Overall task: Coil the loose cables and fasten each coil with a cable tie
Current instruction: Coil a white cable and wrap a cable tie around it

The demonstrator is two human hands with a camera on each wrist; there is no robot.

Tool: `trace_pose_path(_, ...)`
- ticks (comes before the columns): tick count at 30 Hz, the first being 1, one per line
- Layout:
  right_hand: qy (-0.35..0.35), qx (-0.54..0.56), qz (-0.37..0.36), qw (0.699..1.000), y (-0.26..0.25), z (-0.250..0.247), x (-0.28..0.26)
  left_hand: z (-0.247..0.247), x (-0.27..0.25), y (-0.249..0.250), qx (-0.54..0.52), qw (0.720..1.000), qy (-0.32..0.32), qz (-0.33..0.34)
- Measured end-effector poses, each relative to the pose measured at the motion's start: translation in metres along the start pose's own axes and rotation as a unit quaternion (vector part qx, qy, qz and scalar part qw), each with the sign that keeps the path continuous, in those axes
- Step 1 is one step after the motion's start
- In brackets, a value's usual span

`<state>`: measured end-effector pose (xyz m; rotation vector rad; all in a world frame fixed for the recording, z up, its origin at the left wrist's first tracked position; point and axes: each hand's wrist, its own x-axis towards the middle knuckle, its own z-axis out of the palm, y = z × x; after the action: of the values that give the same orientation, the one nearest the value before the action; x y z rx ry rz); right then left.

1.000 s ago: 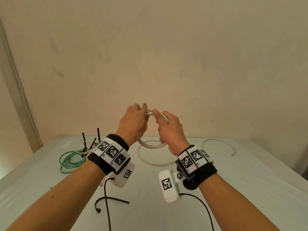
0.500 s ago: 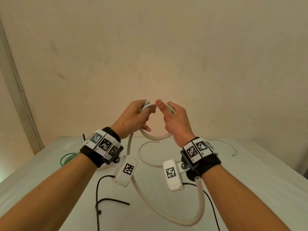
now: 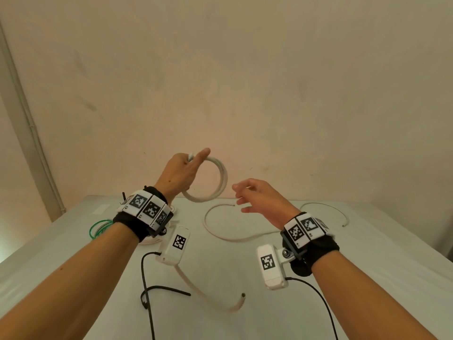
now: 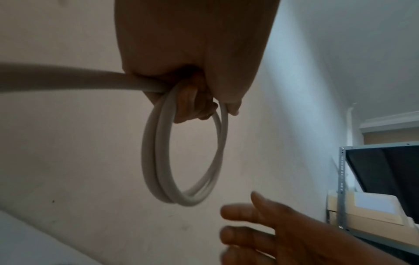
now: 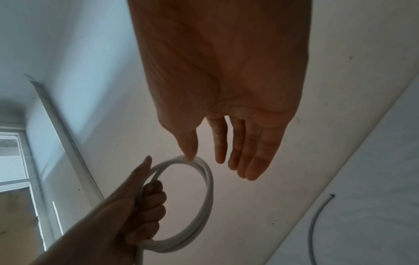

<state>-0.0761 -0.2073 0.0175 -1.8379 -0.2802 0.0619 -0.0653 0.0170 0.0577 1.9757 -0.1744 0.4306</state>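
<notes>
My left hand [image 3: 182, 169] is raised above the table and grips a thick white cable wound into a double loop [image 3: 221, 177]. The same loop [image 4: 158, 161] hangs from its curled fingers in the left wrist view and shows as a ring [image 5: 209, 193] in the right wrist view. The cable's free tail [image 3: 196, 288] runs down under the left wrist, and its end sits low in the head view. My right hand [image 3: 247, 196] hovers to the right of the loop with fingers spread and holds nothing.
A thin white cable [image 3: 220, 231] curves across the white table [image 3: 367, 266], and another thin cable [image 3: 331, 209] lies far right. A green coil [image 3: 99, 228] sits at the left. Black cables [image 3: 159, 289] lie near the front. A metal shelf [image 4: 344, 179] stands to the right.
My right hand has let go of the white cable and moved away to the right, fingers spread. The left hand now holds the double loop alone, and the tail has swung inward.
</notes>
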Motion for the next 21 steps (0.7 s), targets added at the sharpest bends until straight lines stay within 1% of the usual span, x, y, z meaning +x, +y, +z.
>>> trace_pose_path(2, 0.004, 0.004, 0.005, 1.000, -0.002, -0.004, -0.001, -0.004, 0.004, -0.007, -0.027, 0.999, 0.022, 0.010)
trace_pose_path(4, -0.003, 0.007, 0.003, 1.000, -0.009, -0.004, -0.003, -0.005, 0.007, -0.012, -0.071, 0.997, 0.031, 0.013)
trace_pose_path(7, -0.039, 0.021, 0.026, 0.999, -0.023, 0.005, -0.006, -0.001, 0.010, -0.014, -0.140, 0.989, 0.041, 0.017)
trace_pose_path(9, -0.072, 0.029, 0.080, 0.994, -0.028, 0.019, -0.008, 0.007, 0.009, -0.014, -0.191, 0.979, 0.067, 0.001)
trace_pose_path(11, -0.110, 0.063, 0.157, 0.979, -0.025, 0.033, -0.007, 0.019, 0.005, -0.014, -0.271, 0.957, 0.097, -0.026)
trace_pose_path(12, -0.120, 0.106, 0.198, 0.967, -0.022, 0.038, -0.005, 0.024, 0.004, -0.014, -0.313, 0.943, 0.107, -0.037)
trace_pose_path(13, -0.118, 0.172, 0.232, 0.950, -0.019, 0.043, -0.004, 0.029, 0.002, -0.016, -0.345, 0.930, 0.115, -0.046)
trace_pose_path(15, -0.086, 0.342, 0.268, 0.897, -0.016, 0.048, 0.000, 0.033, -0.001, -0.021, -0.390, 0.910, 0.123, -0.068)
trace_pose_path(16, -0.063, 0.416, 0.273, 0.865, -0.015, 0.049, 0.003, 0.035, -0.003, -0.024, -0.408, 0.901, 0.124, -0.081)
trace_pose_path(17, -0.042, 0.468, 0.269, 0.841, -0.015, 0.051, 0.006, 0.036, -0.005, -0.027, -0.424, 0.892, 0.122, -0.094)
trace_pose_path(18, -0.018, 0.497, 0.256, 0.829, -0.015, 0.052, 0.008, 0.037, -0.007, -0.028, -0.437, 0.886, 0.120, -0.103)
trace_pose_path(19, 0.009, 0.512, 0.238, 0.826, -0.016, 0.052, 0.010, 0.037, -0.008, -0.029, -0.449, 0.879, 0.117, -0.111)
trace_pose_path(21, 0.091, 0.523, 0.196, 0.824, -0.016, 0.044, 0.013, 0.036, -0.012, -0.030, -0.475, 0.864, 0.110, -0.124)
